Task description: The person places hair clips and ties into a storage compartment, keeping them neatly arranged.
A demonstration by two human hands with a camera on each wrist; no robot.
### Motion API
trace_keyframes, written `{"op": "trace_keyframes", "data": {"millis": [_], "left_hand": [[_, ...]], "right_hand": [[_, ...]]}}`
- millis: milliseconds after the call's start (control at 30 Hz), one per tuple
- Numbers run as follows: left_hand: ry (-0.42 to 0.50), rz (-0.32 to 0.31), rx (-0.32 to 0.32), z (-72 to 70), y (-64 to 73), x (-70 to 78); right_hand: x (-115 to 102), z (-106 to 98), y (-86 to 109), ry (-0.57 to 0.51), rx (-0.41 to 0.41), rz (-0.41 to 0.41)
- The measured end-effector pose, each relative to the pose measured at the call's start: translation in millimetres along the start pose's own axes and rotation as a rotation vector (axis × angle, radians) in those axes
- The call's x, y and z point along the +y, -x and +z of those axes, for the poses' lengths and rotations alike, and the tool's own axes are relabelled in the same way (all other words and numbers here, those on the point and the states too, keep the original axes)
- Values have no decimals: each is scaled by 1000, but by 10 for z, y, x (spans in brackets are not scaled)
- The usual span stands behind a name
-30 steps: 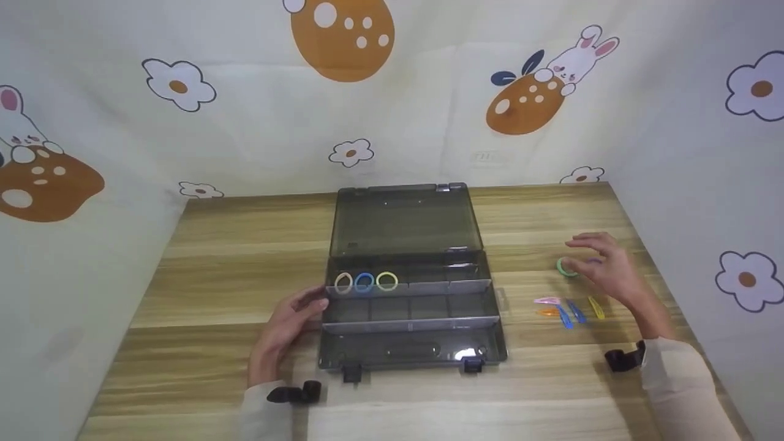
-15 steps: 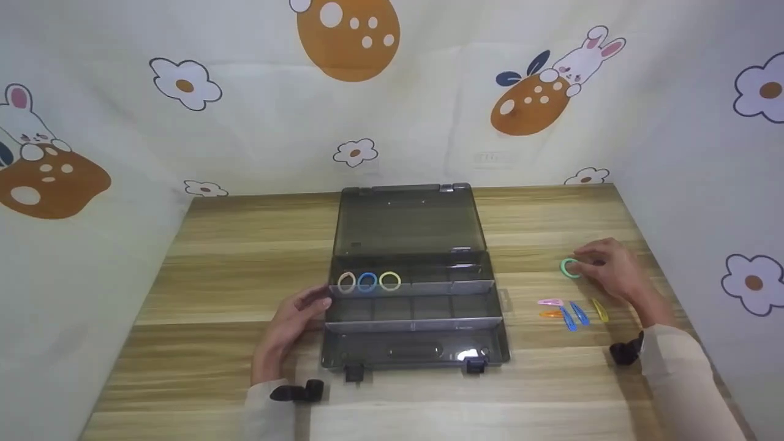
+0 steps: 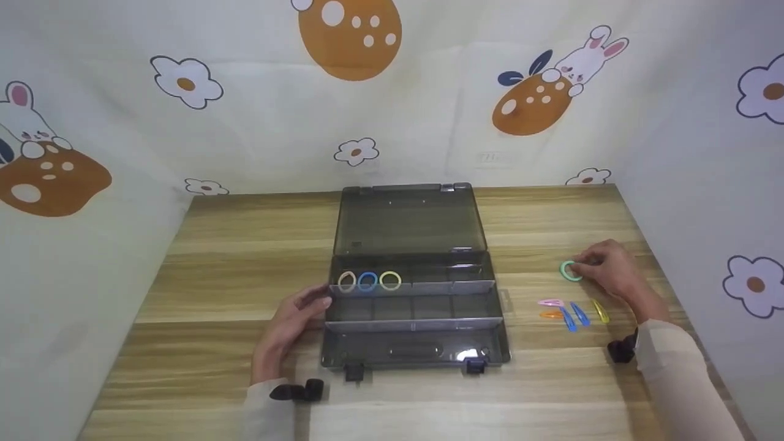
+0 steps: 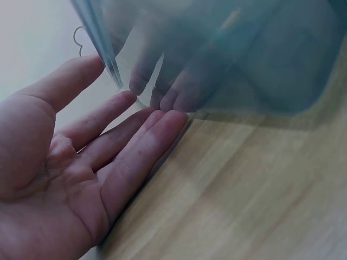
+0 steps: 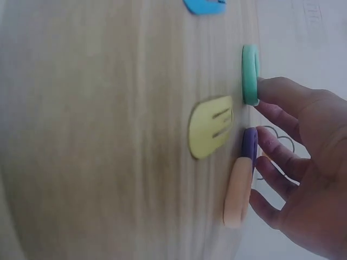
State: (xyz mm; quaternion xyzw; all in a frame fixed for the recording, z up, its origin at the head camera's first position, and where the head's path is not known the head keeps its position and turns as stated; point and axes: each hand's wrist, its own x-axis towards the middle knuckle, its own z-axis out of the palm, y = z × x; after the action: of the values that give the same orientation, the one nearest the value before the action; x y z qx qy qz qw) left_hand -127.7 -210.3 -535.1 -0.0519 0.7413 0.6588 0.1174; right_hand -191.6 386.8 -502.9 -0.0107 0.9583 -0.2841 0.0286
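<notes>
Mint-green round hair tie [image 5: 250,75]: one, directly left of the right hand [image 3: 612,274] at its fingertips; circular, no long axis; resting or slightly raised, cannot tell. Right hand the nearer; left hand [image 3: 293,318] well apart.

Left to right:
- Left hand: fingers extended, tips touching the left wall of a smoky-grey translucent plastic box [image 3: 411,326]; holding nothing.
- Box: lid open to the far side; in the left part of its far row, beige hair tie [image 3: 339,283], blue hair tie [image 3: 359,282], pale-yellow hair tie [image 3: 381,281].
- Flat snap hair clips, near side of the right hand: pink clip [image 3: 550,302], orange clip [image 3: 551,314], two blue clips [image 3: 569,320], yellow clip [image 3: 601,311].
- Right hand: thumb and forefinger appear to pinch the mint-green tie's right rim.
- Purple-and-peach hair tie [image 5: 237,189]: beside the other fingertips; contact unclear.

Surface: light-brown wood-grain tabletop [image 3: 239,245].

Room: pale cloth backdrop [image 3: 257,135] printed with rabbits and flowers, at far, left and right.
</notes>
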Motion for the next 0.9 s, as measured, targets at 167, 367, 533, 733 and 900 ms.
{"op": "trace_keyframes", "data": {"millis": [167,367,533,733,900], "left_hand": [[-9,7,9,0,-4,-7],[-15,5,14,8,-2,1],[-24,4,3,13,-8,10],[-32,-7,13,9,-1,13],[-33,0,7,12,-11,1]], "right_hand": [[-44,20,-12,-40,1,17],[-218,-5,-6,-130,70,-32],[-514,-1,28,-180,173,-96],[-875,26,59,-177,162,-151],[-1142,59,63,-172,162,-212]]}}
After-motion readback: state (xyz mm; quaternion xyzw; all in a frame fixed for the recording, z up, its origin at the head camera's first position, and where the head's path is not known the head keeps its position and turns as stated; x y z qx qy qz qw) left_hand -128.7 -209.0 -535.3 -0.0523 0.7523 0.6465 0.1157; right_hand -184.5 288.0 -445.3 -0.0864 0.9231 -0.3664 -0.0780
